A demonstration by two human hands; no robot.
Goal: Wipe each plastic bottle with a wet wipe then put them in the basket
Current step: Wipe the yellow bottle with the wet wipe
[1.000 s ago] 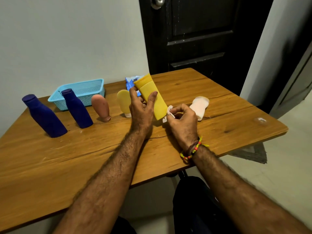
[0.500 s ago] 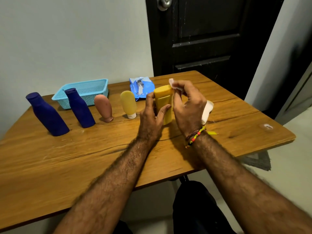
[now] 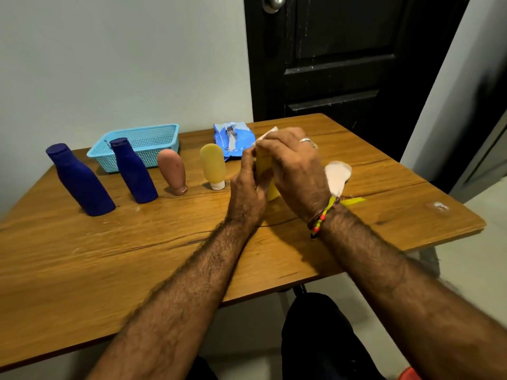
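Two hands are closed around the yellow tube (image 3: 264, 171) above the table (image 3: 164, 242): the left hand (image 3: 248, 190) grips its lower body, and the right hand (image 3: 295, 171), which a second ago pinched the wet wipe (image 3: 267, 135) down by the cap end, has slid up so its fingers curl over the tube's top with the wipe under them. That stroke suggests this tube is nearly wiped. Left of the grip stand a pale yellow bottle (image 3: 213, 165), a brown bottle (image 3: 172, 171) and two blue bottles (image 3: 131, 171), untouched; far beyond them sits the basket (image 3: 153, 133), seemingly still without bottles. A white bottle (image 3: 337, 176) lies just right of the grip.
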